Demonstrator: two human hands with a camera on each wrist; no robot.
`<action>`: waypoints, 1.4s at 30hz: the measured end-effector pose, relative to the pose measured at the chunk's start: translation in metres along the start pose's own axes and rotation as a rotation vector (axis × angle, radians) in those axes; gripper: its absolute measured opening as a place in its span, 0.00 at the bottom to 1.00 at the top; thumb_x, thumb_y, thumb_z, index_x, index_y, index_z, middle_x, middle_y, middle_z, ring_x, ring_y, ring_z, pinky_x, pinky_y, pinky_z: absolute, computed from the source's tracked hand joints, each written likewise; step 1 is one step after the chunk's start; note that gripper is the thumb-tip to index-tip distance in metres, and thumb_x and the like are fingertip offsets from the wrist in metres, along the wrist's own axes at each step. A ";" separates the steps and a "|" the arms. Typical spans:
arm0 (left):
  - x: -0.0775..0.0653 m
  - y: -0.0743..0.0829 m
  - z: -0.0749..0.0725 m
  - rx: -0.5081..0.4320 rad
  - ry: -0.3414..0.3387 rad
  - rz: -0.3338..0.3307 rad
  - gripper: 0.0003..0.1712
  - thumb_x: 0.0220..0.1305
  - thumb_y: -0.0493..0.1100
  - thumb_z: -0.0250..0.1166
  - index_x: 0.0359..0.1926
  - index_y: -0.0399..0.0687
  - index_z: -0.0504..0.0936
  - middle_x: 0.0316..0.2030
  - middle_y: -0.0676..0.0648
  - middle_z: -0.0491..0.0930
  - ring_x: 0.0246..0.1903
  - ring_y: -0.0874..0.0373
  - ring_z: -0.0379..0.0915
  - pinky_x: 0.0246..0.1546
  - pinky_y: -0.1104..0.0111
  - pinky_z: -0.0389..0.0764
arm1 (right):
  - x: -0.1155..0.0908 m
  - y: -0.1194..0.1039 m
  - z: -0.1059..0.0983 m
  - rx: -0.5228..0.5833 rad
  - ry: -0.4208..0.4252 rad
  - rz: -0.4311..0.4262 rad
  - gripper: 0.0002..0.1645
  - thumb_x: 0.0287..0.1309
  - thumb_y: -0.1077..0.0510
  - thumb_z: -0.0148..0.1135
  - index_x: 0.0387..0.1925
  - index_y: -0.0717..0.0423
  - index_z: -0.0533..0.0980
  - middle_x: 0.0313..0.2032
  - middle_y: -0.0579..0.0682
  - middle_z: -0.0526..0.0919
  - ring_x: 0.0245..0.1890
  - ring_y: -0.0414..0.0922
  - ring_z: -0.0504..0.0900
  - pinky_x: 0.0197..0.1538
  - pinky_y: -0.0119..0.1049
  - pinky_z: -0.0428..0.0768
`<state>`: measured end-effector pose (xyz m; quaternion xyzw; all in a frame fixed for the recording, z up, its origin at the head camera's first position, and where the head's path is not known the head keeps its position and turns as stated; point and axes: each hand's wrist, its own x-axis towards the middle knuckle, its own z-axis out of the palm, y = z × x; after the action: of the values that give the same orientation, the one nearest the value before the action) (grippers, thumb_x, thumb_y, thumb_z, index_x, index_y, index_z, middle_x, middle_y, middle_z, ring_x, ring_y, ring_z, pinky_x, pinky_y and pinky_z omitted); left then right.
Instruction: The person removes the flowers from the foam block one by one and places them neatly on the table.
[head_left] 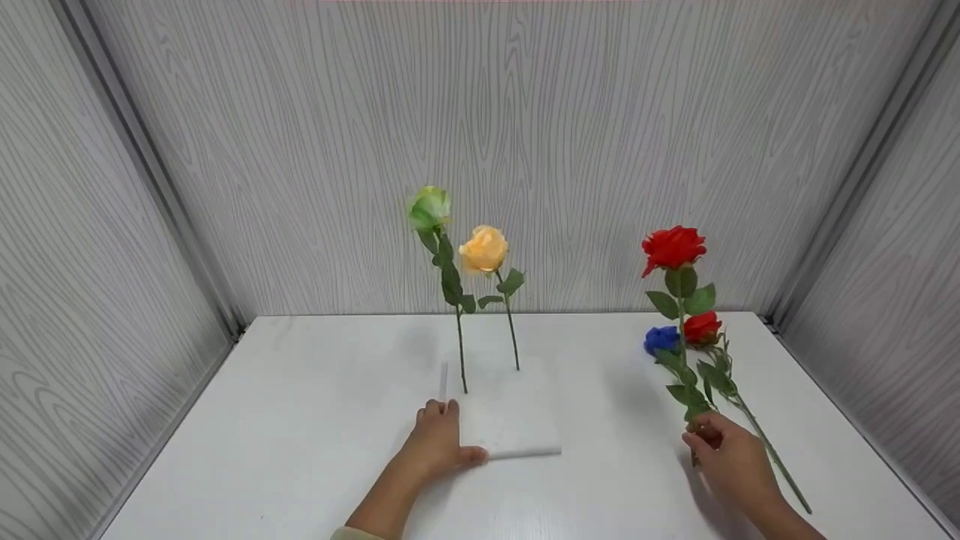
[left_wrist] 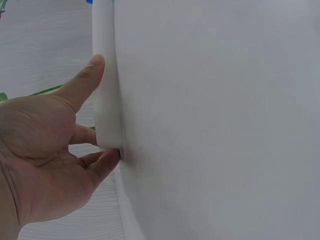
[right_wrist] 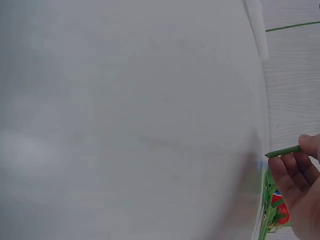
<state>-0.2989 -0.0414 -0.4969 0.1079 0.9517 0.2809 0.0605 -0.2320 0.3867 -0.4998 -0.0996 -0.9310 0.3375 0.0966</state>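
A white foam block (head_left: 510, 420) lies on the white table, with a green rose (head_left: 430, 208) and a pale orange rose (head_left: 484, 249) standing upright in it. My left hand (head_left: 439, 442) rests on the block's near left corner, thumb along its front edge and fingers on its left side. Over on the right, my right hand (head_left: 731, 454) pinches the lower stem of a red rose (head_left: 674, 247), holding it bloom up above the table. In the right wrist view the cut end of its green stem (right_wrist: 284, 151) pokes out between thumb and fingers.
Beyond my right hand, another red rose (head_left: 703, 328) and a blue rose (head_left: 661, 340) lie on the table (head_left: 315, 405), partly behind the held one. Grey wood-grain panels (head_left: 375, 112) enclose the table at the back and both sides.
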 end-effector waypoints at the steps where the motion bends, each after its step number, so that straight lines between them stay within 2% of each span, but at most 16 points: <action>1: 0.000 -0.001 0.001 -0.002 0.000 0.001 0.63 0.57 0.58 0.84 0.77 0.21 0.63 0.70 0.23 0.67 0.73 0.29 0.63 0.77 0.43 0.72 | -0.001 0.001 -0.001 0.002 -0.007 0.003 0.09 0.70 0.57 0.72 0.47 0.55 0.84 0.38 0.50 0.91 0.33 0.40 0.84 0.31 0.31 0.79; 9: 0.000 0.000 0.001 0.007 -0.006 -0.007 0.62 0.57 0.57 0.84 0.77 0.22 0.64 0.70 0.23 0.67 0.73 0.30 0.64 0.77 0.43 0.72 | -0.011 0.004 -0.011 -0.025 -0.082 0.021 0.06 0.69 0.61 0.72 0.45 0.56 0.83 0.33 0.49 0.89 0.30 0.42 0.82 0.29 0.32 0.77; 16: -0.001 0.000 0.000 -0.006 -0.005 -0.009 0.63 0.57 0.59 0.83 0.78 0.23 0.63 0.71 0.23 0.67 0.73 0.31 0.64 0.78 0.44 0.71 | -0.016 0.008 -0.019 -0.068 -0.127 0.024 0.04 0.70 0.61 0.71 0.44 0.55 0.84 0.34 0.47 0.89 0.31 0.42 0.83 0.29 0.33 0.79; 20: -0.001 -0.001 0.001 0.019 -0.009 -0.008 0.63 0.58 0.60 0.83 0.78 0.23 0.63 0.70 0.24 0.68 0.73 0.32 0.65 0.77 0.42 0.71 | -0.018 0.011 -0.023 -0.101 -0.142 0.010 0.04 0.69 0.60 0.72 0.43 0.53 0.84 0.32 0.45 0.87 0.31 0.42 0.81 0.31 0.32 0.77; 24: 0.000 -0.001 0.000 -0.006 -0.014 -0.020 0.63 0.58 0.60 0.83 0.78 0.23 0.63 0.70 0.23 0.68 0.73 0.32 0.64 0.78 0.43 0.71 | -0.018 0.014 -0.028 -0.138 -0.172 -0.005 0.04 0.68 0.59 0.73 0.41 0.50 0.83 0.29 0.45 0.84 0.31 0.42 0.79 0.32 0.33 0.74; 29: 0.001 0.000 -0.001 -0.010 -0.024 -0.025 0.64 0.58 0.59 0.83 0.79 0.24 0.62 0.71 0.23 0.66 0.74 0.31 0.63 0.78 0.44 0.71 | -0.018 0.019 -0.033 -0.170 -0.229 -0.010 0.04 0.68 0.59 0.73 0.40 0.49 0.83 0.29 0.43 0.86 0.31 0.41 0.80 0.35 0.35 0.76; 36: 0.001 0.000 -0.001 -0.004 -0.030 -0.022 0.63 0.60 0.59 0.82 0.79 0.23 0.62 0.72 0.24 0.66 0.74 0.32 0.62 0.77 0.44 0.72 | -0.019 0.025 -0.039 -0.168 -0.276 0.053 0.03 0.68 0.59 0.72 0.39 0.49 0.83 0.28 0.44 0.86 0.28 0.43 0.80 0.34 0.36 0.75; 42: -0.002 0.000 -0.001 -0.014 -0.023 -0.015 0.63 0.59 0.59 0.82 0.79 0.22 0.62 0.71 0.23 0.66 0.74 0.31 0.62 0.78 0.43 0.71 | -0.019 0.028 -0.043 -0.169 -0.306 0.059 0.03 0.67 0.59 0.73 0.40 0.50 0.84 0.27 0.45 0.85 0.26 0.43 0.80 0.32 0.36 0.75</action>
<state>-0.2974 -0.0420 -0.4956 0.1036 0.9498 0.2857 0.0743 -0.1995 0.4294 -0.4877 -0.0820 -0.9567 0.2718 -0.0648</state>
